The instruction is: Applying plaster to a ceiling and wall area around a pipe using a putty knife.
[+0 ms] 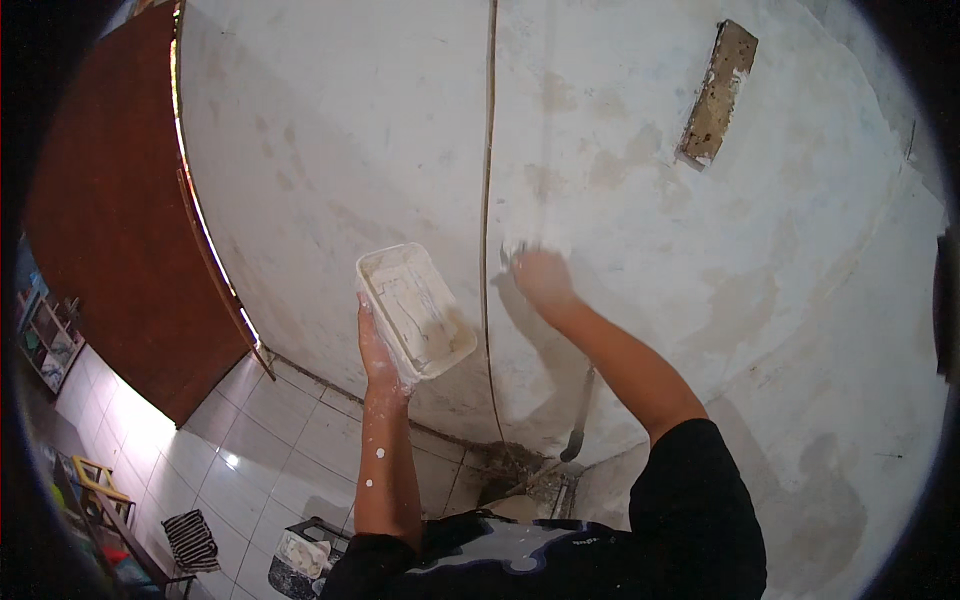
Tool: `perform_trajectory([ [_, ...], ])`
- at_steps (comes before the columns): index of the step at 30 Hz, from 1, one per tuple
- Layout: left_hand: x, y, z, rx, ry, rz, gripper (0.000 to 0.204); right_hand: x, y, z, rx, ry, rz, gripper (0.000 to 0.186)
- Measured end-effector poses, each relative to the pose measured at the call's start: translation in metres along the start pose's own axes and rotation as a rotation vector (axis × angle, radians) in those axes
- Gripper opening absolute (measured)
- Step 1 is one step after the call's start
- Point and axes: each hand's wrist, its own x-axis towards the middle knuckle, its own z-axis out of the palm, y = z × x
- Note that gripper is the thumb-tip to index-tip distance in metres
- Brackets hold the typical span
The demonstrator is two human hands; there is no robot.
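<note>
My left hand (376, 345) grips a white rectangular plastic tub (462, 352) from its left side and underneath. White paste (410, 300) coats the inside of the tub, which is tilted so its opening faces up toward me. White smears mark my left fingers and wrist, with drops on the forearm. Up against the pale wall (620, 250), just right of a vertical pipe or cable, my right hand (545, 278) is closed. Something small and greyish shows at its fingertips, too blurred to name. Fresh white patches lie on the wall around that hand.
A thin brown vertical line (488, 180) runs down the wall. A brown board (720, 95) is fixed high at the right. At the left stands a reddish-brown door (110, 200). On the tiled floor (270, 430) lie a striped cloth (190, 540) and a dark container (290, 572). A grey pipe (575, 440) stands low by the wall.
</note>
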Motion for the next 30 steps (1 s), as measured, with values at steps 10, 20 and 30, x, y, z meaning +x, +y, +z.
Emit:
perform_trajectory([
  [10,0.008,-0.005,-0.010,-0.053,0.019,0.132,0.061,0.013,0.000,-0.026,-0.266,0.240,-0.246,0.032],
  [20,0.018,-0.019,-0.025,-0.050,0.097,0.100,0.061,0.040,0.006,0.018,-0.254,0.069,-0.260,0.028],
  [30,0.020,-0.013,-0.020,-0.028,0.075,0.190,0.061,0.003,0.026,0.044,-0.172,-0.176,-0.198,0.017],
])
